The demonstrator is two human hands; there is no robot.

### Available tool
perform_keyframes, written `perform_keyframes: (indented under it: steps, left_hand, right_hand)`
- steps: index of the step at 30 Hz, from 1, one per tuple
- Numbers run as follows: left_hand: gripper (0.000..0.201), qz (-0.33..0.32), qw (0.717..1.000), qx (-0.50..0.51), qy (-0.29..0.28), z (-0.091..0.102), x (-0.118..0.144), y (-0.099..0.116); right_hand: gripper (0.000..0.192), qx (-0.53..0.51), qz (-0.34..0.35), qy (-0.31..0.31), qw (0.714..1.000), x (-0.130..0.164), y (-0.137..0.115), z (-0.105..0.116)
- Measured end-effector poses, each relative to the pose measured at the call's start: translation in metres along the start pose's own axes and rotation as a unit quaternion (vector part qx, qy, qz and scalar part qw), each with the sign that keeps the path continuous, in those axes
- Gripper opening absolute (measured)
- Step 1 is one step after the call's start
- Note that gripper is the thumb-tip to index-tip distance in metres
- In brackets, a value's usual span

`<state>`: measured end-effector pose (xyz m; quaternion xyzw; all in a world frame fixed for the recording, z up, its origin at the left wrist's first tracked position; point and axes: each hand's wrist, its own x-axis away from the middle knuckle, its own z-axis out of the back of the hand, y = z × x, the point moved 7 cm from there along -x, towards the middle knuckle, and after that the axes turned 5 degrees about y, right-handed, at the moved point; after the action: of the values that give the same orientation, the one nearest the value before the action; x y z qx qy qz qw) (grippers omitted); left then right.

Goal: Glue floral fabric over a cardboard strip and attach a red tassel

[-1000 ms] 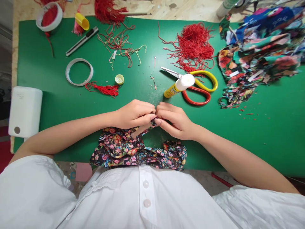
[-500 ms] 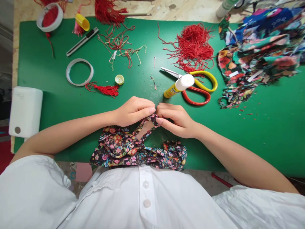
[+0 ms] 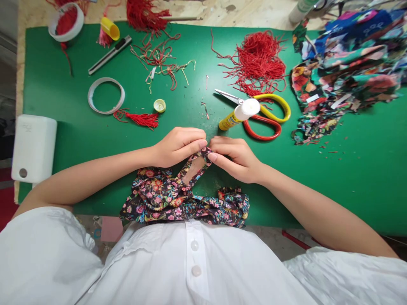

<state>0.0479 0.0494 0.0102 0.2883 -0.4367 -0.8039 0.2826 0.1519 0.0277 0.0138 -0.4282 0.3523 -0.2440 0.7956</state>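
Dark floral fabric lies bunched along the front edge of the green work surface, against the white shirt. A folded strip of it rises between my hands, with a tan backing piece showing inside its fabric border. My left hand is closed on the strip's upper end, thumb along the top. My right hand pinches the same end from the right, its thumb tip on the fabric edge. The fingertips of both hands nearly meet and partly hide the fold. Just beyond my right hand stands a yellow glue stick with a white cap.
Scissors with yellow and red handles lie behind the glue stick. Around them are red cord, fabric scraps, a red tassel, a white ring and a utility knife. A white box-shaped device stands at left.
Both hands have shifted very slightly, carrying the strip's top end a little away from my body. The fingers stay closed on it; everything else lies as before.
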Motion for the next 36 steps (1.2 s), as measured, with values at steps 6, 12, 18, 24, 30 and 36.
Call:
perform_keyframes:
  steps: [6, 12, 18, 24, 30, 36]
  left_hand:
    - [0.051, 0.037, 0.996, 0.071, -0.024, 0.0, 0.001, -0.004]
    - [0.047, 0.027, 0.997, 0.019, -0.065, -0.003, -0.001, -0.002]
    - [0.042, -0.007, 1.0, -0.006, -0.027, 0.0, -0.001, 0.0]
    - [0.049, 0.008, 0.998, 0.046, -0.04, 0.0, -0.001, -0.003]
    - [0.049, 0.009, 0.991, 0.078, -0.112, -0.004, 0.001, -0.002]
    - [0.048, 0.004, 0.99, 0.062, -0.126, -0.004, 0.001, -0.002]
  right_hand:
    - [0.037, -0.015, -0.014, 0.026, 0.999, 0.0, 0.001, 0.005]
    - [0.035, -0.013, -0.017, 0.041, 0.999, 0.0, 0.002, 0.007]
    - [0.035, 0.005, -0.015, 0.047, 0.999, 0.0, 0.003, 0.009]
    - [0.032, -0.024, -0.024, 0.052, 0.998, 0.0, 0.004, 0.011]
    - [0.035, -0.047, -0.046, 0.087, 0.994, 0.002, 0.009, 0.015]
    - [0.035, -0.058, -0.039, 0.057, 0.996, 0.001, 0.008, 0.013]
